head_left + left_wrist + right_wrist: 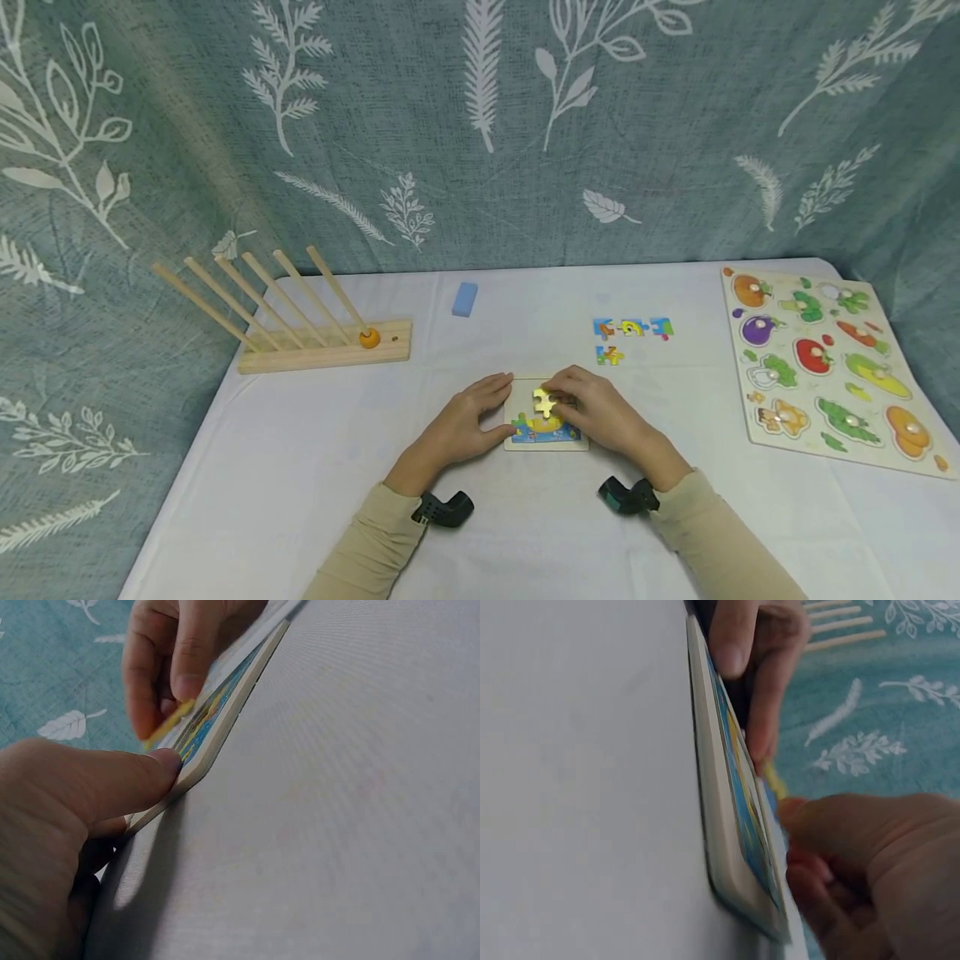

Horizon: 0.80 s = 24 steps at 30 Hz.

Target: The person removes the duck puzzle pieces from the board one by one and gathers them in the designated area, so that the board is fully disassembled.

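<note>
A small puzzle board (521, 393) lies on the white table, its near part filled with blue and yellow pieces (546, 433). My left hand (467, 423) holds the board at its left side, thumb (142, 780) over the near corner and fingers along the edge. Between thumb and fingers, my right hand (603, 414) pinches a yellow puzzle piece (543, 403) just above the unfilled part of the board. In the right wrist view that piece (774, 780) is tilted, partly covered by the fingertips.
Several loose puzzle pieces (632, 327) lie behind the board to the right. A blue block (465, 299) sits further back. At the left stands a wooden peg rack (322, 357) with an orange bead (369, 337). A vegetable knob puzzle (847, 367) covers the right side.
</note>
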Available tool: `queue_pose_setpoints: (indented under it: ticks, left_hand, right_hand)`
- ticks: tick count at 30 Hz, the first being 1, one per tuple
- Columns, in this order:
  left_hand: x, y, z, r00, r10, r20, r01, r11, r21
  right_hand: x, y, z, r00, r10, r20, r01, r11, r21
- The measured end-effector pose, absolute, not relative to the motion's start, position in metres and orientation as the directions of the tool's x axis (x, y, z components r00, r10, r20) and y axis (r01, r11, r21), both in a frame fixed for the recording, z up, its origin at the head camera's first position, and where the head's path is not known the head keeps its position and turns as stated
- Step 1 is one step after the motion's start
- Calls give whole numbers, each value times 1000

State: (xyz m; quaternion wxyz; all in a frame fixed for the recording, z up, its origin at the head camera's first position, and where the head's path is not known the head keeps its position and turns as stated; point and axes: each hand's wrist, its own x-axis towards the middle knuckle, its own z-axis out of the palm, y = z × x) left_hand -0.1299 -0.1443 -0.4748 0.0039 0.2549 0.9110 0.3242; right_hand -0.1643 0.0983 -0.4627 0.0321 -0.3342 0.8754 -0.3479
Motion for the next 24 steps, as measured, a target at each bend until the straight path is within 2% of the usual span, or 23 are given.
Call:
queue_pose_setpoints:
  ticks: [5, 12, 19, 24]
  left_hand:
    - [-130, -145, -476, -870, 468, 155, 460, 661, 593]
    - [-129, -144, -476, -871, 465, 156, 460, 663, 591]
    - [-129, -144, -476, -868, 470, 161, 468, 669, 577]
    - [-130, -144, -476, -869, 468, 162, 469, 672, 573]
  right_hand:
    - [-169, 106, -456, -797, -565, 215, -556, 546, -627]
    - [-184, 135, -451, -815, -477, 330, -571, 559, -602]
    - [-197, 172, -452, -899, -354, 260, -436, 658, -613]
    - [-203, 189, -458, -925, -314, 213, -377, 699, -607]
